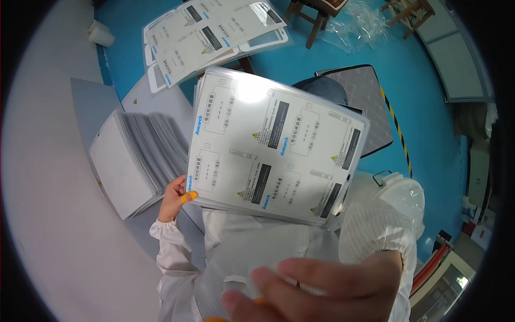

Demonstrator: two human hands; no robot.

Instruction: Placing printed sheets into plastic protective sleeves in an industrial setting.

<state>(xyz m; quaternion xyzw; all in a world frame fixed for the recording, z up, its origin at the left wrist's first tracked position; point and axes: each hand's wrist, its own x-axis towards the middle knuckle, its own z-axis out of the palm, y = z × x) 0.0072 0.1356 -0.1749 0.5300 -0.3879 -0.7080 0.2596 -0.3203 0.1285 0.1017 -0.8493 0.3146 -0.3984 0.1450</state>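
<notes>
Gripping the lower left corner of a stack of printed label sheets point(273, 145), the left hand point(174, 198) pinches it with its fingers point(189, 196), one capped in orange. The right hand point(322, 290) hangs blurred below the sheets, fingers loosely spread and grasping nothing. Left of the gripping fingers, a thick pile of white sheets point(131, 161) rests on the desk point(48, 214); more label sheets point(214, 32) lie beyond.

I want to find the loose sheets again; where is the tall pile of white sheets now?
In the head view, the tall pile of white sheets lies on the grey table at the person's left, just left of the printed sheet held up by the left hand.
</notes>
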